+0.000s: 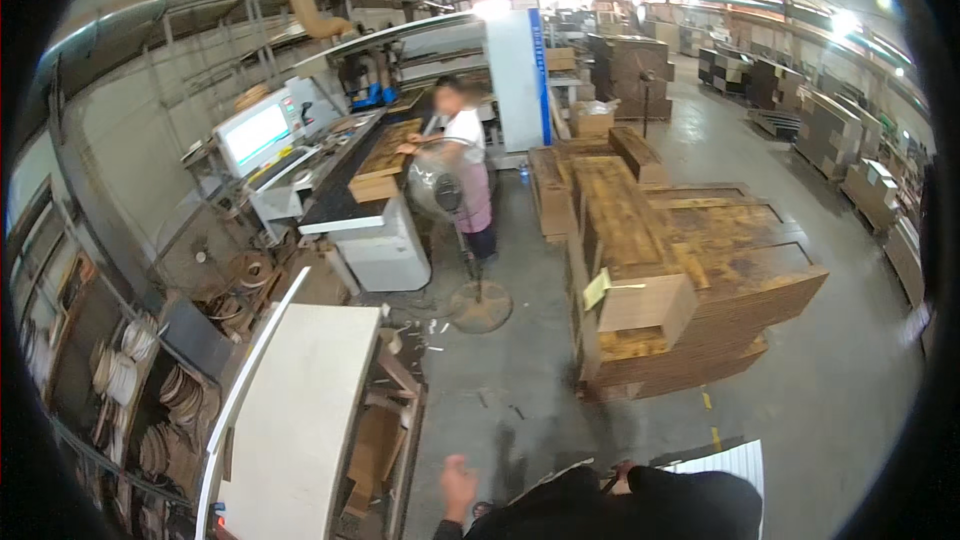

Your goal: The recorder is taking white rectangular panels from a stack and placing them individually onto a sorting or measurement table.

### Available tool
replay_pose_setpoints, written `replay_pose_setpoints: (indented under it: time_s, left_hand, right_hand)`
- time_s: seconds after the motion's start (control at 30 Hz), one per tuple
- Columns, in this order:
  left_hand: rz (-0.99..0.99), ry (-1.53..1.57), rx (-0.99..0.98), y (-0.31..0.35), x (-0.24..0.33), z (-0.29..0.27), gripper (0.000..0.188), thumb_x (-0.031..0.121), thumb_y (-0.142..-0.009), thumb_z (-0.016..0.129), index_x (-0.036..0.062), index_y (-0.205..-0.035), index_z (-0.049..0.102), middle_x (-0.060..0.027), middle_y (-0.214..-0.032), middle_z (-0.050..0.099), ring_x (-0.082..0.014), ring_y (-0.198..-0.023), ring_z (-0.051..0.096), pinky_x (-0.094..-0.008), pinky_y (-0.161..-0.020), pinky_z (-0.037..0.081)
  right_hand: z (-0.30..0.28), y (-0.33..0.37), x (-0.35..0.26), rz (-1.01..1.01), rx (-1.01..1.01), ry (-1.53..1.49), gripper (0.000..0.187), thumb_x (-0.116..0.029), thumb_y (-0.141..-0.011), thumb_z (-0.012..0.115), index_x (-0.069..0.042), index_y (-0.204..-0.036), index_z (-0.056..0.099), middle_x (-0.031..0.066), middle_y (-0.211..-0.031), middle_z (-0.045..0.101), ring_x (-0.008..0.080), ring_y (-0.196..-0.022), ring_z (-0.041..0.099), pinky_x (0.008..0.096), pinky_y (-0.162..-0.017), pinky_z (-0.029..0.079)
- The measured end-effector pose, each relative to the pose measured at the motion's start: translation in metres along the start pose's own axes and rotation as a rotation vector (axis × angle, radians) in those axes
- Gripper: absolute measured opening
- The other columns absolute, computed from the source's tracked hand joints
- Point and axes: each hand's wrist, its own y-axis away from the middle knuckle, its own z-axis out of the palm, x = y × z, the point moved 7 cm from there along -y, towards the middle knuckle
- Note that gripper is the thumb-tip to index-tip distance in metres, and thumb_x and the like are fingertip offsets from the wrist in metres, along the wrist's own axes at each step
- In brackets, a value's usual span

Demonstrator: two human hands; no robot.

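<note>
My left hand hangs at the lower middle, to the right of a white-topped table. Its fingers look loosely spread and nothing shows in them, though they are somewhat blurred. Only a small part of my right hand shows, at the bottom beside my black sleeve. Its fingers are mostly hidden, so its grip does not show. A white ribbed sheet sticks out past the dark sleeve on the right, and its link to the hand is hidden.
Stacked brown wood-grain panels stand ahead on the right. A floor fan stands left of them. Beyond it, a person has hands on panels on a black-topped machine. Shelves with coiled edging rolls line the left.
</note>
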Motion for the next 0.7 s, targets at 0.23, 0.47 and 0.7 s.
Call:
replay_pose_setpoints:
  time_s: [0.23, 0.47, 0.7]
  left_hand:
    - [-0.154, 0.22, -0.015, -0.017, 0.033, -0.102, 0.027, 0.005, -0.078, 0.073, 0.0068, -0.101, 0.06, -0.0033, -0.066, 0.053, -0.014, -0.061, 0.055, -0.034, -0.057, 0.046]
    - [-0.071, -0.004, 0.3, -0.024, -0.051, -0.213, 0.017, 0.002, -0.084, 0.068, 0.0075, -0.092, 0.054, -0.0107, -0.068, 0.05, -0.0252, -0.063, 0.054, -0.0382, -0.062, 0.046]
    - [-0.223, 0.358, 0.652, -0.045, -0.082, -0.292, 0.022, 0.007, -0.097, 0.069, 0.0036, -0.113, 0.054, -0.0036, -0.076, 0.059, -0.0158, -0.066, 0.06, -0.0329, -0.065, 0.052]
  right_hand:
    - [-0.178, -0.105, -0.194, -0.13, 0.263, -0.015, 0.043, -0.041, -0.106, 0.054, -0.007, -0.128, 0.069, 0.0152, -0.129, 0.071, 0.0421, -0.106, 0.069, 0.0529, -0.092, 0.052]
    - [-0.289, -0.168, -0.377, -0.457, 0.369, 0.03, 0.033, -0.027, -0.104, 0.055, -0.01, -0.125, 0.072, 0.0162, -0.128, 0.071, 0.033, -0.114, 0.07, 0.0452, -0.099, 0.055]
    - [-0.346, -0.145, -0.562, -0.782, 0.269, -0.153, 0.033, -0.036, -0.101, 0.062, -0.011, -0.12, 0.073, 0.0108, -0.118, 0.073, 0.0361, -0.111, 0.069, 0.0467, -0.097, 0.055]
